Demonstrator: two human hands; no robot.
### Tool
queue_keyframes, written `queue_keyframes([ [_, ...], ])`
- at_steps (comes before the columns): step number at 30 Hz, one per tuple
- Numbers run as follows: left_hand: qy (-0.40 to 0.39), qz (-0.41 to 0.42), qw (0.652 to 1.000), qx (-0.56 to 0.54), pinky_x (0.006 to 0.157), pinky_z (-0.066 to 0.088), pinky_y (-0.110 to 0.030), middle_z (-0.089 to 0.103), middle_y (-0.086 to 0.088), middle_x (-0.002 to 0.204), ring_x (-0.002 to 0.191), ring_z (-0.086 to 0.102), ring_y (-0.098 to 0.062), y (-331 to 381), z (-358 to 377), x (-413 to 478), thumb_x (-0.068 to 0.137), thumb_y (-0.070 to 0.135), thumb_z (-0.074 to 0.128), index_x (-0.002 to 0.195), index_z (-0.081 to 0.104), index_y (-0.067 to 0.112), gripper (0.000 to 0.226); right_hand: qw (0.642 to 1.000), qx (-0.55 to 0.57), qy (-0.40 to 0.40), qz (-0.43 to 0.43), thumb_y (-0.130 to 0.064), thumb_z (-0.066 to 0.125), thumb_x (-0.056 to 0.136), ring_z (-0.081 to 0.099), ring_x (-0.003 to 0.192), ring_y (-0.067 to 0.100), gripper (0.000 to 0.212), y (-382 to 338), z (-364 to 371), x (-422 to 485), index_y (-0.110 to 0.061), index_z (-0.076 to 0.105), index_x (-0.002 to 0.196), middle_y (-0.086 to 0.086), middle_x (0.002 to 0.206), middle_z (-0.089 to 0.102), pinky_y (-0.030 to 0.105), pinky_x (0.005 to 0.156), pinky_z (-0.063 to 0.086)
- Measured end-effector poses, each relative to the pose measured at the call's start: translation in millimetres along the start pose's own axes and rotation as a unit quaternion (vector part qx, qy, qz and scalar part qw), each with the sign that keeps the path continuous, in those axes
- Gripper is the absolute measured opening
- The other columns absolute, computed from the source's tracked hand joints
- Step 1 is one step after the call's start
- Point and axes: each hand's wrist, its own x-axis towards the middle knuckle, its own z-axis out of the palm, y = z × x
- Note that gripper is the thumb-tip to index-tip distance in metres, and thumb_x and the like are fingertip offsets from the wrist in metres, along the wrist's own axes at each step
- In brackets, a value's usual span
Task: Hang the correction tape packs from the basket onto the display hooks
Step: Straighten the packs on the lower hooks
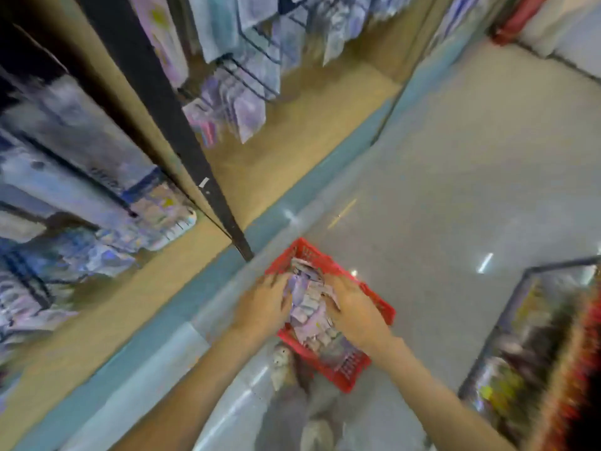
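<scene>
On the floor [455, 196] below the display hooks [257, 76], inside the red basket [380, 304]: reaches left hand [265, 304] and right hand [353, 305] into heaped correction tape packs [309, 309]; clutching or just pressing, impossible to tell through blur. Risks spilling slippery packs over the rim by scooping too many.

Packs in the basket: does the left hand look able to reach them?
Probably yes: the left hand is in the open basket, on the packs, with nothing covering them. Its grip is too blurred to judge.

A black upright post [182, 138] meets the glossy grey floor [455, 190], a goods rack [527, 336] at right.
</scene>
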Motion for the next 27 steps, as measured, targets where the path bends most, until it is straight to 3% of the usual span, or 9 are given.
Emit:
queue_keyframes([
  [5, -0.103, -0.031, 0.994, 0.016, 0.057, 0.055, -0.036, 0.068, -0.013, 0.102, 0.084, 0.069, -0.035, -44.7, 143.6, 63.9, 0.077, 0.010, 0.064, 0.109, 0.066, 0.014, 0.033, 0.994, -0.018, -0.025, 0.106, -0.001, 0.064, 0.073, 0.061, 0.107, 0.039, 0.057, 144.7, 94.9, 9.1, -0.008, 0.053, 0.129, 0.017, 0.117, 0.063, 0.033, 0.092, 0.043],
  [9, -0.161, -0.046, 0.985, 0.036, 0.062, 0.056, -0.032, 0.065, -0.008, 0.108, 0.087, 0.070, -0.028, -74.1, 259.5, 97.8, 0.052, 0.010, 0.084, 0.114, 0.063, 0.017, 0.066, 0.982, -0.012, -0.019, 0.190, 0.001, 0.066, 0.081, 0.049, 0.124, 0.037, 0.067, 235.8, 168.2, 17.0, -0.003, 0.042, 0.143, 0.017, 0.139, 0.048, 0.043, 0.100, 0.044],
  [12, -0.209, -0.080, 0.973, 0.052, 0.102, 0.043, -0.036, 0.036, -0.007, 0.148, 0.132, 0.044, -0.028, -81.2, 336.6, 115.3, 0.090, 0.017, 0.056, 0.149, 0.032, 0.024, 0.064, 0.970, -0.013, -0.025, 0.243, 0.003, 0.066, 0.080, 0.044, 0.129, 0.040, 0.078, 294.6, 217.8, 27.1, -0.001, 0.030, 0.148, 0.022, 0.143, 0.042, 0.045, 0.100, 0.043],
  [14, -0.226, -0.105, 0.968, 0.039, 0.112, 0.033, -0.039, 0.020, -0.007, 0.158, 0.142, 0.028, -0.027, -76.3, 380.1, 123.6, 0.099, 0.017, 0.042, 0.154, 0.018, 0.027, 0.061, 0.965, -0.020, -0.035, 0.259, -0.001, 0.067, 0.082, 0.034, 0.136, 0.040, 0.085, 328.7, 242.4, 39.1, -0.005, 0.018, 0.152, 0.022, 0.149, 0.033, 0.046, 0.106, 0.037],
  [18, -0.224, -0.105, 0.969, 0.000, 0.113, 0.032, -0.042, 0.020, -0.008, 0.159, 0.143, 0.027, -0.028, -64.1, 443.3, 135.5, 0.099, 0.017, 0.048, 0.154, 0.016, 0.029, 0.065, 0.958, -0.054, -0.106, 0.262, -0.019, 0.063, 0.091, 0.017, 0.145, 0.039, 0.093, 376.7, 281.9, 63.0, -0.019, -0.006, 0.154, 0.024, 0.156, 0.016, 0.047, 0.113, 0.029],
  [22, -0.172, -0.120, 0.971, -0.112, 0.106, 0.043, -0.040, 0.037, -0.004, 0.151, 0.132, 0.043, -0.021, -61.3, 476.5, 146.9, 0.099, 0.014, 0.047, 0.147, 0.037, 0.026, 0.050, 0.954, 0.020, -0.085, 0.287, -0.004, 0.059, 0.089, 0.029, 0.137, 0.046, 0.091, 388.1, 308.4, 74.5, -0.028, -0.003, 0.151, 0.029, 0.152, 0.016, 0.053, 0.106, 0.037],
  [24, -0.160, -0.192, 0.938, -0.240, 0.102, 0.045, -0.039, 0.052, -0.004, 0.140, 0.120, 0.053, -0.018, -59.3, 484.2, 155.9, 0.100, 0.016, 0.047, 0.133, 0.052, 0.027, 0.035, 0.955, 0.085, -0.014, 0.284, 0.005, 0.053, 0.087, 0.035, 0.136, 0.038, 0.082, 376.3, 310.6, 72.9, -0.031, 0.009, 0.147, 0.019, 0.153, 0.022, 0.053, 0.102, 0.043],
  [25, -0.162, -0.252, 0.897, -0.325, 0.099, 0.047, -0.039, 0.058, -0.007, 0.132, 0.111, 0.058, -0.017, -56.7, 483.1, 162.2, 0.100, 0.018, 0.049, 0.121, 0.058, 0.030, 0.026, 0.950, 0.141, 0.026, 0.278, 0.007, 0.050, 0.088, 0.035, 0.138, 0.030, 0.078, 367.2, 308.3, 70.1, -0.029, 0.014, 0.147, 0.012, 0.154, 0.025, 0.050, 0.105, 0.042],
  [27, -0.174, -0.374, 0.768, -0.491, 0.088, 0.050, -0.037, 0.065, -0.013, 0.118, 0.091, 0.063, -0.018, -49.5, 473.1, 173.0, 0.098, 0.025, 0.053, 0.104, 0.061, 0.031, 0.011, 0.918, 0.278, 0.089, 0.270, 0.009, 0.045, 0.091, 0.032, 0.141, 0.012, 0.070, 343.4, 295.9, 62.5, -0.022, 0.020, 0.149, 0.000, 0.155, 0.028, 0.036, 0.113, 0.035],
])
